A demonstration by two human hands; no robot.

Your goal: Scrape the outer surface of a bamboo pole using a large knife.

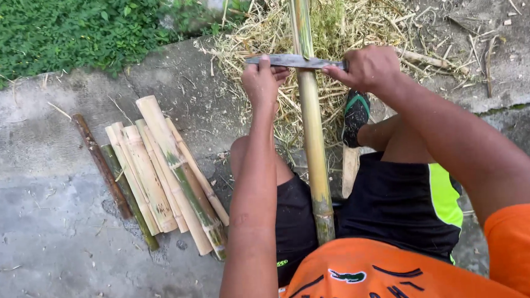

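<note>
A long green-yellow bamboo pole (311,123) runs from between my knees away toward a heap of straw. A flat metal blade (294,61) lies crosswise on top of the pole. My left hand (262,80) grips the blade's left end, fingers wrapped over it. My right hand (365,67) is closed on the blade's right end, just right of the pole. Both hands press the blade against the bamboo, one on each side of it.
Several cut bamboo pieces (165,171) lie side by side on the concrete (54,235) to my left. A pile of dry shavings (343,20) covers the ground ahead. Grass (63,32) borders the slab at top left. My sandalled foot (355,116) rests right of the pole.
</note>
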